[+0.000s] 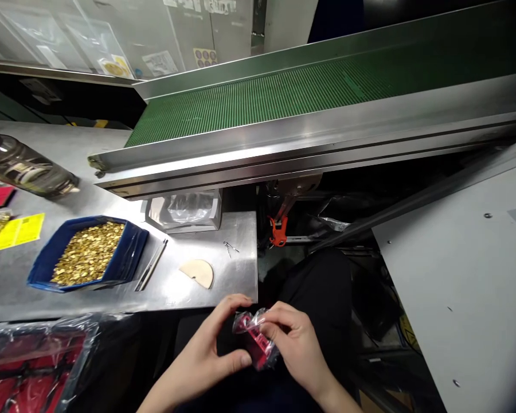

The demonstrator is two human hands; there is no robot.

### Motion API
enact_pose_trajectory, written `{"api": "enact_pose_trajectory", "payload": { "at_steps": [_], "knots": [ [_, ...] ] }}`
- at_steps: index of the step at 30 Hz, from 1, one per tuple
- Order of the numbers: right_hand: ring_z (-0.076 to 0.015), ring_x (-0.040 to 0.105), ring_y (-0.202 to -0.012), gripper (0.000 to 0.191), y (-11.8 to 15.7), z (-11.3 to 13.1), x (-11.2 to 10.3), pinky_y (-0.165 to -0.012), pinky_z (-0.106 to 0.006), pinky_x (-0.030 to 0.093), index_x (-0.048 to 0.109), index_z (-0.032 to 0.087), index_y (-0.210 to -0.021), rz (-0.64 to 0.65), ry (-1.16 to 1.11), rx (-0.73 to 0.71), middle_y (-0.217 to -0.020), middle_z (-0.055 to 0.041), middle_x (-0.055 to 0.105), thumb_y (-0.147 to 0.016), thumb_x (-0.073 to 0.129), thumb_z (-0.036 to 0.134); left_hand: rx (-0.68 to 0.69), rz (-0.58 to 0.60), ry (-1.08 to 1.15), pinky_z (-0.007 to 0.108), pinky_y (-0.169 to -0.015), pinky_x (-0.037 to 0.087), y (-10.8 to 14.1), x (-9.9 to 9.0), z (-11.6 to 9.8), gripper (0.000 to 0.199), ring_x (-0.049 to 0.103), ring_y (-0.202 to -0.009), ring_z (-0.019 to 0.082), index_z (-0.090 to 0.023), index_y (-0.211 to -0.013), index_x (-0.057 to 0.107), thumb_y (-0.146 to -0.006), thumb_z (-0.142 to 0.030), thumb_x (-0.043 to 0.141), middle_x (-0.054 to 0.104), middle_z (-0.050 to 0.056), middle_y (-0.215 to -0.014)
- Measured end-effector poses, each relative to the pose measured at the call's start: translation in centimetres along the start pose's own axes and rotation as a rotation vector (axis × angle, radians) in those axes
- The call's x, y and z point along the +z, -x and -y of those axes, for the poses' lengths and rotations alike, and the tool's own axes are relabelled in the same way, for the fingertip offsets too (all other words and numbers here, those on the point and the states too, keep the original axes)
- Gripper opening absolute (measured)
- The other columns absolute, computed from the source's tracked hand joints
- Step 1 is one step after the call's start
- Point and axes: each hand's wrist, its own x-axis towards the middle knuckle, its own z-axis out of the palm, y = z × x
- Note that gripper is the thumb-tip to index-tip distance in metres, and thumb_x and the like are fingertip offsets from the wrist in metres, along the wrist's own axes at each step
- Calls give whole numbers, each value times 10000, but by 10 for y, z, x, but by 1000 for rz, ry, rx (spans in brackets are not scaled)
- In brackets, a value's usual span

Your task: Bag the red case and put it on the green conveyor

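A small red packet (258, 341) in clear plastic is held over the lap, beyond the front edge of the metal table. My right hand (294, 344) pinches its plastic at the upper right between thumb and fingers. On the packet's left side is my left hand (219, 350), its thumb and fingers spread apart in a wide C, the thumb tip close to the packet's lower left edge. Whether that thumb touches the plastic is hard to tell. Dark and pale print shows on the red surface.
On the metal table (236, 281) are a blue bin (131, 246) of gold pieces, a pale half-disc (199, 272), tweezers (230, 248), a clear tray (184, 212) and a bottle (30, 169). A green conveyor (249, 97) crosses behind. Lower left, a crate (79, 367) holds red packets.
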Motion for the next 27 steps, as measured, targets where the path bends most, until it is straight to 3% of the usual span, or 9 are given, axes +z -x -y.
{"api": "enact_pose_trajectory", "payload": {
  "at_steps": [2,6,8,11,14,19,23,27],
  "knots": [
    [-168,656,-784,154,-2,-9,-1,-723,-270,517,789,204,-907,-15,-152,66,-844,-30,706,-931,726,342,-52,64,2,488,-1253,292,-4,2,12,839,420,-1458,345,-321,-1500,460,-785,-438,881,479,92,-1574],
    [-153,636,-737,387,-6,-22,-4,-690,-264,520,664,231,-1229,-38,-311,151,-821,10,663,-897,764,403,-102,-26,5,460,-1198,393,-15,12,29,492,552,-1343,303,-282,-1408,569,-956,-439,685,615,94,-1444],
    [-157,656,-773,412,-6,-20,-7,-728,-272,533,652,243,-1298,-17,-224,157,-857,4,672,-920,740,383,-86,-52,-29,429,-1158,441,-19,15,30,401,587,-1298,292,-270,-1361,613,-995,-432,620,662,88,-1378],
    [-174,692,-870,184,-8,-12,-14,-792,-279,535,775,241,-1112,39,17,61,-946,-33,726,-980,657,294,-44,-54,-140,404,-1136,458,-24,15,20,354,608,-1266,277,-274,-1345,631,-1029,-414,555,683,77,-1346],
    [-175,690,-901,210,-9,-6,-20,-821,-279,529,805,246,-1007,18,241,-115,-957,-38,733,-1003,598,208,-35,-65,-218,397,-1133,453,-32,12,3,334,619,-1250,267,-270,-1321,646,-1050,-392,495,690,71,-1348],
    [-156,685,-887,226,-7,-2,-20,-797,-255,526,795,252,-1078,115,370,-268,-969,-37,717,-995,601,170,-84,209,-221,345,-949,536,-47,1,-20,307,693,-1020,250,-218,-1193,698,-1019,-404,526,761,59,-1125],
    [-148,700,-857,181,0,5,-13,-780,-236,526,788,232,-998,218,239,-94,-933,-16,725,-959,630,152,-109,342,-242,296,-796,520,-47,-2,-21,273,685,-886,231,-206,-1127,688,-927,-389,658,760,29,-976],
    [-169,721,-917,244,12,5,-10,-808,-254,562,762,230,-1080,227,18,165,-991,-23,750,-986,546,164,-115,387,-353,262,-697,467,-40,2,-18,158,668,-810,209,-203,-990,701,-931,-330,627,743,14,-905]
  ]
}}
